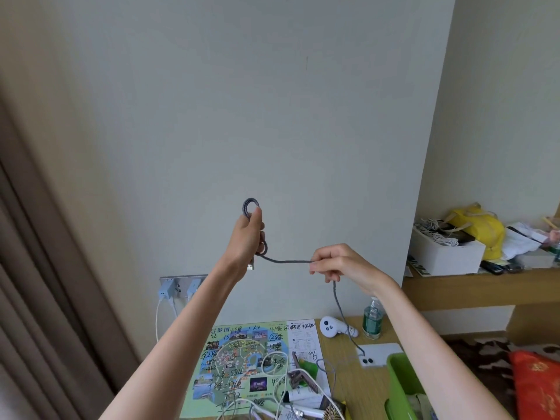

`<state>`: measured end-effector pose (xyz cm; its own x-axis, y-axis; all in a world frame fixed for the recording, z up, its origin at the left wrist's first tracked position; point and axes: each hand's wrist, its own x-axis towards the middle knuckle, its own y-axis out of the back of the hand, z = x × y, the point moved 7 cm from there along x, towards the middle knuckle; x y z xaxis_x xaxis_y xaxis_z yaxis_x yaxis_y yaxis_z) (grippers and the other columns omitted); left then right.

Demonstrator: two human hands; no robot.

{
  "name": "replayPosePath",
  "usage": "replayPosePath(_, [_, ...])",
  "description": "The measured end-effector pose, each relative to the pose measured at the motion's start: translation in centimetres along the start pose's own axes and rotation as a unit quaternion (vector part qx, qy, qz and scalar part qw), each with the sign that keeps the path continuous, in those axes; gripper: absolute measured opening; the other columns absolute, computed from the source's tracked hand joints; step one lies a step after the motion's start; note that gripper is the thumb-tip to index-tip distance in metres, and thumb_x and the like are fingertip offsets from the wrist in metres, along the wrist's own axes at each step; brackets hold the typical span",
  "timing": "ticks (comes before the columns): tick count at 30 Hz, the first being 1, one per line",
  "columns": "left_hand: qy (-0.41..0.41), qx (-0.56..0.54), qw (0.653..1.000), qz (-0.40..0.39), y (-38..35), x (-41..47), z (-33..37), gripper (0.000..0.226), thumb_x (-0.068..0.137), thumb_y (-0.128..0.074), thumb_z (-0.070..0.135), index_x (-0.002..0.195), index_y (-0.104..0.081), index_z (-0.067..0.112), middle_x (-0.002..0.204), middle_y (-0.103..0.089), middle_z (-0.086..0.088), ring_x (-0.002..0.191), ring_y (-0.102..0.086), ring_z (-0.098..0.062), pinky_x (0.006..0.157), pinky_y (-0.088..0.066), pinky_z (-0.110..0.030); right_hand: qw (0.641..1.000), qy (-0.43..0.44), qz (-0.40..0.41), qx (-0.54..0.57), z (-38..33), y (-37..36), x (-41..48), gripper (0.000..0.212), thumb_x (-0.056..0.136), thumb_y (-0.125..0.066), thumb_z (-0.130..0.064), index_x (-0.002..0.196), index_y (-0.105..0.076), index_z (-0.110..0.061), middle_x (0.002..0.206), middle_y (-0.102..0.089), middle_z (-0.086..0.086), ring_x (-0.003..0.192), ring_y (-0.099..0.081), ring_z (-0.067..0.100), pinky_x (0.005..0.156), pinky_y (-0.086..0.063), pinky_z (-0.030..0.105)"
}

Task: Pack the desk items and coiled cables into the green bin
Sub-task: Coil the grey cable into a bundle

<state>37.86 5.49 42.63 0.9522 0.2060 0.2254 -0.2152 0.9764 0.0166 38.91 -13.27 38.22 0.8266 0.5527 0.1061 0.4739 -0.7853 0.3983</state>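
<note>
Both hands are raised in front of the wall with a grey braided cable (286, 261) stretched between them. My left hand (249, 237) grips a small coil of it, a loop sticking out above the fingers and a plug hanging below the palm. My right hand (339, 263) pinches the cable further along; the rest hangs down to the desk near a white phone (380, 353). The green bin (400, 380) stands at the desk's lower right, partly hidden by my right forearm. White cables (274, 386) lie tangled on a colourful map (242, 362).
On the desk are a white controller (331, 327), a green water bottle (372, 321), tubes and a hairbrush (331, 412). Chargers sit in a wall socket strip (178, 287). A shelf at the right holds a white box (445, 253) and a yellow bag (478, 228). Brown curtain at the left.
</note>
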Motion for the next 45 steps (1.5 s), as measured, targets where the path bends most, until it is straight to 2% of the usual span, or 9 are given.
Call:
replayPosePath(3, [-0.063,0.108,0.992,-0.010,-0.2,-0.3,-0.3,0.031,0.103,-0.036,0.027,0.075,-0.024,0.023,0.067,-0.020,0.003,0.056,-0.017,-0.012,0.051,-0.017,-0.029,0.999,0.040,0.010,0.007,-1.3,0.7,-0.1,0.012,0.088,-0.064,-0.009,0.091,-0.072,-0.001,0.060,-0.062,-0.011,0.052,-0.044,0.009,0.056,-0.043,0.021])
replayPosePath(6, [-0.101,0.176,0.976,-0.073,-1.6,-1.1,-0.3,0.033,0.103,-0.037,0.033,0.075,-0.032,0.016,0.063,-0.019,0.002,0.053,-0.015,-0.010,0.049,-0.017,-0.027,0.994,0.084,0.065,-0.013,-3.0,1.4,0.0,0.010,0.088,-0.066,-0.006,0.091,-0.074,-0.001,0.074,-0.066,0.002,0.057,-0.048,0.019,0.056,-0.044,0.024])
replayPosePath(10, [-0.108,0.198,0.957,-0.181,-3.9,-2.9,-0.3,0.040,0.099,-0.038,0.046,0.077,-0.036,0.013,0.066,-0.021,-0.002,0.057,-0.018,-0.011,0.049,-0.021,-0.023,0.984,0.142,0.109,-0.008,-5.1,1.8,0.2,0.010,0.083,-0.070,0.001,0.093,-0.072,0.000,0.079,-0.062,0.012,0.061,-0.049,0.026,0.055,-0.045,0.026])
replayPosePath(16, [-0.052,0.196,0.934,-0.294,-6.2,-5.0,-1.1,0.031,0.104,-0.038,0.034,0.075,-0.036,0.023,0.059,-0.035,0.018,0.048,-0.033,0.002,0.049,-0.031,-0.007,0.978,0.148,0.143,0.032,-5.9,2.3,0.9,0.027,0.075,-0.076,0.005,0.091,-0.059,-0.008,0.078,-0.062,0.007,0.061,-0.052,0.019,0.051,-0.044,0.024])
replayPosePath(21, [0.002,0.180,0.951,-0.251,-5.7,-4.3,-1.3,0.031,0.104,-0.035,0.033,0.078,-0.042,0.017,0.067,-0.035,0.005,0.051,-0.030,-0.006,0.048,-0.029,-0.017,0.979,0.111,0.145,0.093,-3.7,2.6,1.0,0.013,0.090,-0.068,-0.021,0.087,-0.061,-0.010,0.076,-0.061,-0.002,0.055,-0.046,0.013,0.058,-0.042,0.023])
replayPosePath(24, [0.009,0.134,0.968,-0.214,-5.1,-3.6,-0.7,0.028,0.103,-0.034,0.026,0.079,-0.045,0.016,0.069,-0.036,0.004,0.048,-0.032,-0.004,0.045,-0.029,-0.015,0.987,0.067,0.104,0.099,-1.6,1.9,0.9,0.034,0.098,-0.051,-0.041,0.087,-0.067,-0.013,0.072,-0.059,-0.003,0.060,-0.045,0.013,0.067,-0.042,0.023])
replayPosePath(29, [0.012,0.026,0.990,-0.136,-3.7,-2.4,0.1,0.025,0.100,-0.035,0.019,0.097,-0.059,0.013,0.070,-0.038,0.006,0.046,-0.030,-0.005,0.041,-0.027,-0.015,0.988,0.068,0.098,0.101,-0.1,0.6,0.4,0.039,0.102,-0.043,-0.035,0.083,-0.067,-0.011,0.063,-0.045,-0.004,0.058,-0.042,0.008,0.061,-0.041,0.018])
replayPosePath(35, [0.022,-0.026,0.988,-0.151,-5.0,-2.5,0.2,0.039,0.094,-0.030,0.011,0.112,-0.065,0.010,0.069,-0.035,0.006,0.054,-0.019,-0.011,0.040,-0.021,-0.017,0.987,0.053,0.053,0.142,-1.0,-1.5,0.8,0.044,0.100,-0.046,-0.039,0.069,-0.062,-0.012,0.051,-0.033,0.000,0.045,-0.025,0.013,0.047,-0.029,0.024])
replayPosePath(45, [0.002,-0.011,0.990,-0.140,-5.2,-2.6,0.6,0.026,0.102,-0.040,0.024,0.082,-0.053,0.016,0.067,-0.035,0.004,0.052,-0.029,-0.008,0.045,-0.028,-0.016,0.994,0.031,0.032,0.100,-1.5,-2.1,1.1,0.055,0.097,-0.045,-0.053,0.061,-0.059,-0.015,0.046,-0.040,-0.002,0.042,-0.031,0.014,0.045,-0.033,0.022])
